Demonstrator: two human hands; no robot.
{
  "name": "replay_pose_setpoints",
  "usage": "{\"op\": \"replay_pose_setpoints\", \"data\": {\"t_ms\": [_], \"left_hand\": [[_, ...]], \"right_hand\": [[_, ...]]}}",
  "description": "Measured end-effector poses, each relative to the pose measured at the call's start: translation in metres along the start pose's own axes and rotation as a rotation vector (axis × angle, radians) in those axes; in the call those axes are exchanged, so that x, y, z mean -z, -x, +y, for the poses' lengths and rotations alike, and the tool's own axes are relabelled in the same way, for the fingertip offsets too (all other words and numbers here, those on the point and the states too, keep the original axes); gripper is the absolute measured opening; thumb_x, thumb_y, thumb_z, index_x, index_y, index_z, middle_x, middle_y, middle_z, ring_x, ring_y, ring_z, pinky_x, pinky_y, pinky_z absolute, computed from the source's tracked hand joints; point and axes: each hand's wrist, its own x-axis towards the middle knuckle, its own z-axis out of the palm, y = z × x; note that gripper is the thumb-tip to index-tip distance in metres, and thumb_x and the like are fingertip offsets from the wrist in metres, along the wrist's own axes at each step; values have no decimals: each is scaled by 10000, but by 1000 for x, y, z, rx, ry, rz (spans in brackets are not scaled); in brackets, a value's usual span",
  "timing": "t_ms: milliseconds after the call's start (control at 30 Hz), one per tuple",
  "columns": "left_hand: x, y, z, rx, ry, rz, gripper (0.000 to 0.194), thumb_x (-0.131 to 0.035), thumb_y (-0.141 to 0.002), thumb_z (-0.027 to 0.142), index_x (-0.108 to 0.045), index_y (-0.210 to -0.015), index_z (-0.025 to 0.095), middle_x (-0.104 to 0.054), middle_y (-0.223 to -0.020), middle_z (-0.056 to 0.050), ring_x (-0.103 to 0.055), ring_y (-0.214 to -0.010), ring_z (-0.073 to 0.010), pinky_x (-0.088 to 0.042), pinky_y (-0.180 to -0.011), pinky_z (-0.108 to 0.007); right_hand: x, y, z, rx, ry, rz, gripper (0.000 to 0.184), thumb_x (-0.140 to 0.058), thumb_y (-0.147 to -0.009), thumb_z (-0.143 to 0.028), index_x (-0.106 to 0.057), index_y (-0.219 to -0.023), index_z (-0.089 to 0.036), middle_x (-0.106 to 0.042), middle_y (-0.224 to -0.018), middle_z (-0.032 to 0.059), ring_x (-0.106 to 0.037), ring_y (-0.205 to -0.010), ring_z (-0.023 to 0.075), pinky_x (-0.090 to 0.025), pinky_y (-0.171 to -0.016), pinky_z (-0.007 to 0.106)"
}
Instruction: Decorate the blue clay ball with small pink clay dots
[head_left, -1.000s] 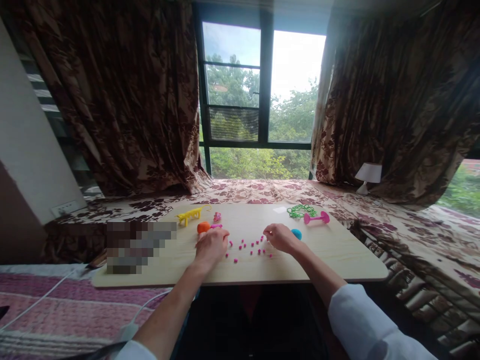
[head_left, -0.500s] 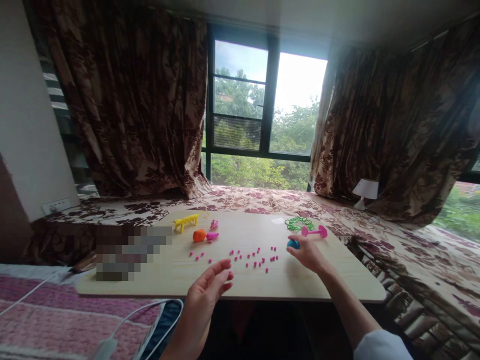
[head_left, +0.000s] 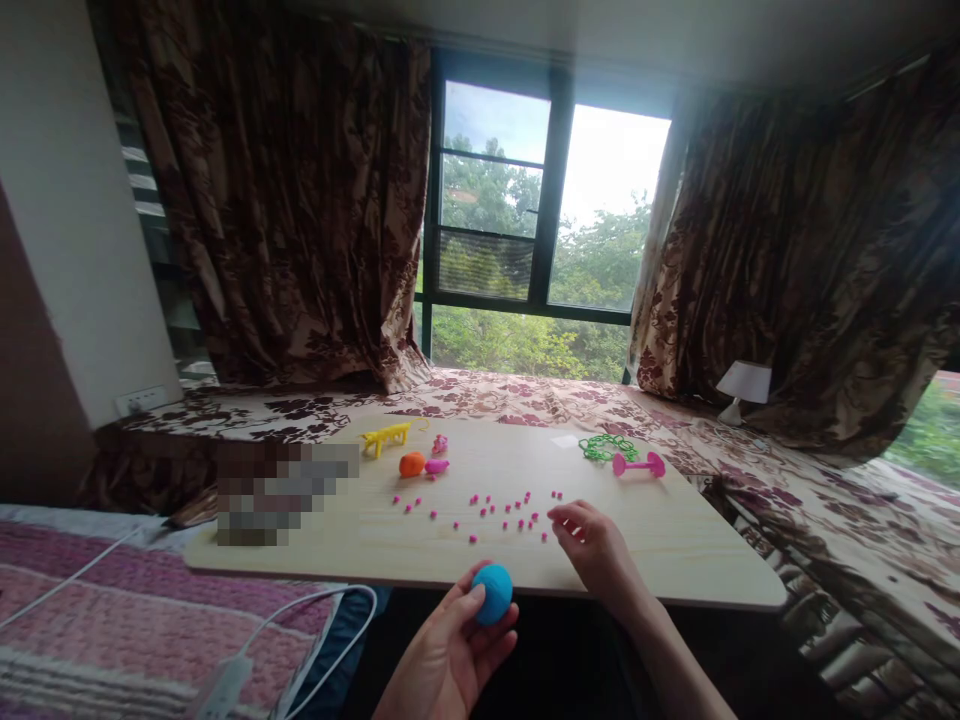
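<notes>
A smooth blue ball [head_left: 493, 594], like modelling clay, sits in my left hand [head_left: 450, 640] just off the table's front edge, gripped between thumb and fingers. My right hand [head_left: 596, 550] is low over the table with its fingertips together at a small pink piece, which the fingers partly cover. Several more small pink pieces [head_left: 523, 524] lie scattered to its left. Farther back are an orange lump [head_left: 411, 464], a pink oblong lump [head_left: 436, 467] touching or close to it, and a small pink figure [head_left: 439, 444].
A yellow animal-shaped figure [head_left: 386, 437] stands at the table's back left. Green tangled strands [head_left: 607, 448] and a pink dumbbell-shaped piece [head_left: 639, 466] lie at the back right. A blurred patch hides the left end. A white cable [head_left: 367, 620] loops below the front edge.
The blue ball has passed from my right hand to my left. My right hand has moved left and nearer, down to the pink pieces. The view has shifted slightly.
</notes>
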Motion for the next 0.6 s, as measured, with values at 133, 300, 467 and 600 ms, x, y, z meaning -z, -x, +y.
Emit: {"op": "replay_pose_setpoints", "data": {"t_ms": [133, 300, 467, 600], "left_hand": [[1, 0, 0, -17, -26, 5, 592, -618, -700, 165, -410, -1251, 234, -674, -895, -49, -666, -740, -187, -522, -646, -306], [-1, 5, 1, -67, -103, 0, 635, -649, -654, 188, -432, -1246, 265, -671, -860, -22, -652, -741, -166, -509, -620, -276], [-2, 10, 1, -210, -171, 22, 663, -726, -573, 204, -478, -1186, 241, -677, -895, -23, -645, -737, -162, -500, -598, -247], [-7, 22, 0, -295, -197, -20, 546, -746, -538, 204, -559, -1051, 212, -671, -975, -48, -633, -778, -182, -505, -635, -263]], "right_hand": [[-17, -5, 21, -54, 96, 4, 190, -517, -786, -204, -681, -882, -200, -621, -795, 28, -585, -666, 143, -446, -671, 252], [-21, -4, 16, -90, 111, 33, 144, -548, -770, -241, -681, -777, -187, -611, -773, 47, -577, -752, 182, -430, -720, 283], [-4, 15, -19, -50, -151, -2, 147, -509, -825, -266, -631, -853, -188, -650, -777, 21, -605, -705, 143, -473, -647, 226], [18, 46, -63, -1, -592, -1, 115, -573, -800, -269, -600, -890, -203, -654, -818, 21, -612, -754, 162, -498, -670, 250]]}}
